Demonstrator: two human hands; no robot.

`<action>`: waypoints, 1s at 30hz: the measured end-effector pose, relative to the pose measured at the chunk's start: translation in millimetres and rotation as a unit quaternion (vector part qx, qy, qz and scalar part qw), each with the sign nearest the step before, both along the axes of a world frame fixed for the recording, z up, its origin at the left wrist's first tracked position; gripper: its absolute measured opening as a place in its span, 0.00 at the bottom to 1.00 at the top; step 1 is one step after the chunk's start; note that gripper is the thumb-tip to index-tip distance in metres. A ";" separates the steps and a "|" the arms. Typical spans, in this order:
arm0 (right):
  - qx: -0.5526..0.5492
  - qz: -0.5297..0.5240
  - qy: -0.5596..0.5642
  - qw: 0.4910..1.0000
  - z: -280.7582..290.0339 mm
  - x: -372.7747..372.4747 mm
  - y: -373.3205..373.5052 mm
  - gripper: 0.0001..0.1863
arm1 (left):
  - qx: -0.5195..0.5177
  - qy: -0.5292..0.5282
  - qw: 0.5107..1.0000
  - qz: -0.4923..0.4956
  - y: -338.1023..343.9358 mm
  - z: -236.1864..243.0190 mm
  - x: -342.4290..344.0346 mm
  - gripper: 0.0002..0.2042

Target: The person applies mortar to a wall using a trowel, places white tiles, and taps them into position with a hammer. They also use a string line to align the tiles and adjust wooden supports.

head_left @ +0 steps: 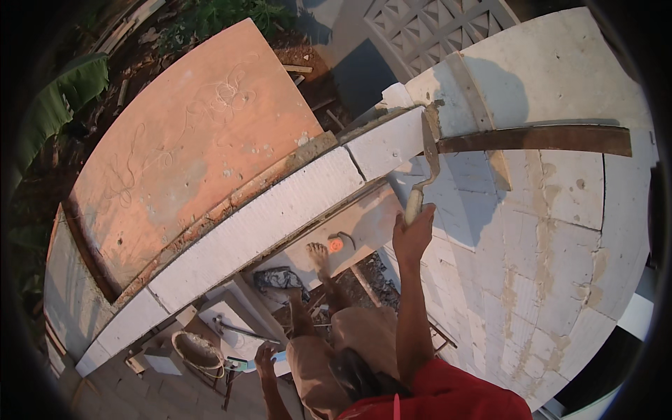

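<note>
My right hand (413, 239) grips the light handle of a trowel (430, 150). The trowel's blade stands up against the right end of a row of white blocks (266, 210), beside a patch of grey mortar (432, 120). Low on the left is my left hand (266, 355), its fingers apart and apparently holding nothing. Next to it runs a pale blue strip with a green end (241, 365), partly hidden by the hand. A round bucket with dried mortar on its rim (198, 350) stands left of it, near a hammer (241, 330) lying on a white block.
I stand on a plank (374, 213), with an orange tape measure (336, 244) by my foot. To the right rises a block wall (518, 259) with a dark wooden board (546, 140) along it. An orange-painted slab (189, 140) lies beyond the block row.
</note>
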State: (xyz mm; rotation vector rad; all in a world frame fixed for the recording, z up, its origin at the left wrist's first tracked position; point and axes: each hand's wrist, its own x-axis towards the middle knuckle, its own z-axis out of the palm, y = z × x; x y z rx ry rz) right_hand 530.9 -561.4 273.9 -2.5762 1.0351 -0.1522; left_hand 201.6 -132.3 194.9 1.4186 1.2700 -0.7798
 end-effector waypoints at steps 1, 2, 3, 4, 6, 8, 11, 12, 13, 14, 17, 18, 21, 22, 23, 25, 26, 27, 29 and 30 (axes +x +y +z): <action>-0.020 0.010 -0.007 1.000 1.8 -0.8 2.4 0.30 | 0.009 0.018 1.000 0.006 -0.3 -2.1 1.2 0.19; -0.026 0.007 -0.004 1.000 3.0 -2.1 3.8 0.30 | -0.001 0.000 1.000 0.015 -1.0 -2.3 1.0 0.19; -0.021 -0.008 -0.002 1.000 1.9 0.0 3.8 0.30 | -0.004 -0.010 1.000 0.024 -2.7 -6.1 4.3 0.19; -0.031 -0.004 0.002 1.000 0.8 1.9 3.3 0.30 | -0.008 -0.013 0.999 0.029 -3.3 -6.0 5.2 0.19; -0.025 -0.005 0.006 1.000 -6.7 13.3 -2.4 0.31 | -0.009 -0.017 1.000 0.006 -4.7 -8.9 8.5 0.18; -0.055 0.001 0.048 0.997 -11.5 21.6 -5.0 0.31 | -0.017 -0.016 0.999 0.042 -5.4 -8.8 2.8 0.18; -0.050 0.004 0.088 0.995 1.5 6.6 2.5 0.26 | -0.018 -0.127 0.992 0.021 -1.3 -11.1 -15.8 0.16; -0.032 0.012 0.098 0.995 11.9 -6.3 6.2 0.24 | 0.025 -0.077 0.996 0.026 -4.0 -16.9 -21.2 0.16; 0.038 -0.007 0.086 0.996 23.6 -19.1 10.8 0.24 | 0.024 -0.094 0.995 0.022 -1.0 -20.7 -27.4 0.16; 0.039 0.012 0.108 0.993 34.8 -31.5 17.9 0.23 | 0.024 -0.074 0.996 0.032 -0.6 -24.2 -34.6 0.17; 0.191 0.108 0.042 0.975 54.0 -69.9 54.3 0.22 | 0.005 -0.118 0.989 0.092 0.0 -32.6 -49.8 0.19; 0.237 0.160 0.032 0.958 60.1 -81.6 68.0 0.21 | -0.008 -0.133 0.986 0.100 -0.4 -33.6 -54.6 0.19; 0.378 0.330 0.147 0.853 66.4 -95.0 118.6 0.19 | 0.012 -0.090 0.991 0.098 0.1 -33.1 -70.2 0.20; 0.426 0.383 0.211 0.793 67.0 -96.7 139.1 0.19 | 0.010 -0.092 0.987 0.131 -1.1 -32.4 -76.4 0.20; 0.406 0.466 0.253 0.745 60.3 -98.6 166.2 0.18 | 0.012 -0.093 0.982 0.166 -3.3 -30.8 -84.5 0.21; 0.369 0.571 0.352 0.644 34.0 -107.9 233.7 0.19 | 0.026 -0.062 0.974 0.216 -6.3 -30.4 -103.6 0.22; 0.351 0.608 0.394 0.593 15.0 -118.0 275.5 0.20 | 0.036 -0.070 0.967 0.242 -7.3 -31.6 -114.8 0.22; 0.315 0.663 0.384 0.559 -3.7 -133.2 318.9 0.21 | 0.043 -0.073 0.960 0.269 -9.0 -33.2 -127.0 0.22; 0.263 0.740 0.397 0.474 -43.0 -158.5 408.1 0.22 | 0.012 -0.060 0.932 0.358 -11.8 -38.0 -152.9 0.21; 0.240 0.752 0.436 0.432 -63.4 -171.1 455.7 0.22 | 0.025 -0.069 0.925 0.373 -13.9 -38.7 -167.3 0.20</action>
